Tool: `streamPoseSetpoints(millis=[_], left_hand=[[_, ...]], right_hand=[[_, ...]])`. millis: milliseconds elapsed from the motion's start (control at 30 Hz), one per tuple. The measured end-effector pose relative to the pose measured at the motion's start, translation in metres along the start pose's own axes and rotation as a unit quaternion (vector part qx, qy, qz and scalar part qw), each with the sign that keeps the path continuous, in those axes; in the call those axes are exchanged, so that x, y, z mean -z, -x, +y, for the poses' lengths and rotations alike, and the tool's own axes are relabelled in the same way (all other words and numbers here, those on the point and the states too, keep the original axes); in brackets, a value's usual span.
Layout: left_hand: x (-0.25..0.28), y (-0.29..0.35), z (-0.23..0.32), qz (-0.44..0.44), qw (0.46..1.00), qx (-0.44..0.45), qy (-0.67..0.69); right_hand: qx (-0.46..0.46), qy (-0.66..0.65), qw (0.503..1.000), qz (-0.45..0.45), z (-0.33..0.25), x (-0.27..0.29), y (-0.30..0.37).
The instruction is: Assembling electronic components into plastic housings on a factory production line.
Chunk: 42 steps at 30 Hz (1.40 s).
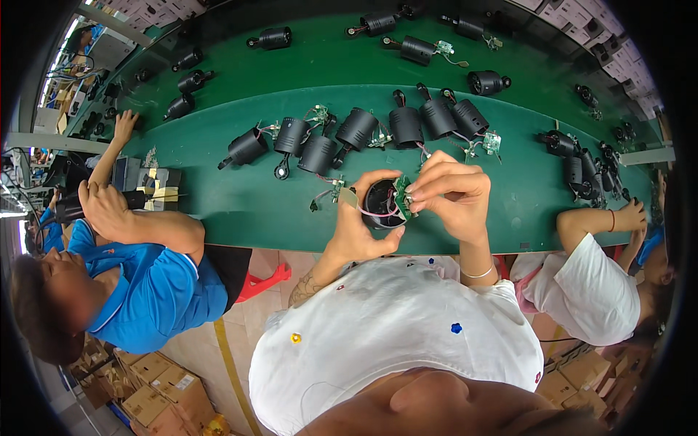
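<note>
Close in front of me, my left hand (356, 221) is wrapped round a black cylindrical housing (376, 195), its open end facing up. My right hand (454, 192) pinches a small green circuit board (402, 200) at the housing's right rim. A pink wire (374, 214) loops across the opening to the board. Just left of the housing lies another small circuit board (336, 192) on wires. Beyond my hands stand several more black cylindrical housings (358, 128), some with boards hanging out on wires.
A green table (218, 196) stretches across, with a green strip (320, 62) behind it carrying more housings. To the left a co-worker in a blue shirt (156, 291) sits beside small boxes (161, 185). At right, a co-worker in white (592, 291) sits near piled black parts (582, 163).
</note>
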State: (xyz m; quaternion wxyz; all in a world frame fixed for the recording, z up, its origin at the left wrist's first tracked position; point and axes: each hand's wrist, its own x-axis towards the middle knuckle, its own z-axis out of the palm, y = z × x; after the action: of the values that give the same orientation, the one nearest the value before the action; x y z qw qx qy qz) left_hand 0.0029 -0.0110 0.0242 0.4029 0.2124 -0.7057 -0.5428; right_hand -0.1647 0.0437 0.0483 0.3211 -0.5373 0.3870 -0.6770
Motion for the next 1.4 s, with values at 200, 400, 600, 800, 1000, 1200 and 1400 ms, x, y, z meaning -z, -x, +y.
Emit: streamPoseSetpoints(millis=[200,400,600,800,1000,1200,1400], left_hand=[[-0.005,-0.005,0.002,0.03,0.997,-0.034,-0.055],[0.0,-0.012,0.006,0.038,0.987,-0.112,-0.109],[0.002,-0.012,0.007,0.053,0.97,-0.193,-0.139],[0.003,-0.009,0.008,0.055,0.975,-0.174,-0.126],[0.004,-0.006,0.008,0.059,0.98,-0.148,-0.12],[0.005,-0.004,0.008,0.059,0.986,-0.094,-0.121],[0.009,-0.005,0.006,0.05,0.987,-0.083,-0.129]], right_hand=[[0.071,0.106,0.992,-0.018,-0.005,-0.014,0.002],[0.097,0.193,0.975,-0.042,-0.018,-0.023,0.007],[0.073,0.215,0.971,-0.075,-0.03,-0.028,0.006],[0.088,0.265,0.959,-0.044,-0.032,-0.039,0.01],[0.081,0.252,0.961,-0.08,-0.031,-0.038,0.004],[0.028,0.226,0.969,-0.097,-0.028,-0.034,-0.002],[0.099,0.274,0.955,-0.055,-0.016,-0.044,0.007]])
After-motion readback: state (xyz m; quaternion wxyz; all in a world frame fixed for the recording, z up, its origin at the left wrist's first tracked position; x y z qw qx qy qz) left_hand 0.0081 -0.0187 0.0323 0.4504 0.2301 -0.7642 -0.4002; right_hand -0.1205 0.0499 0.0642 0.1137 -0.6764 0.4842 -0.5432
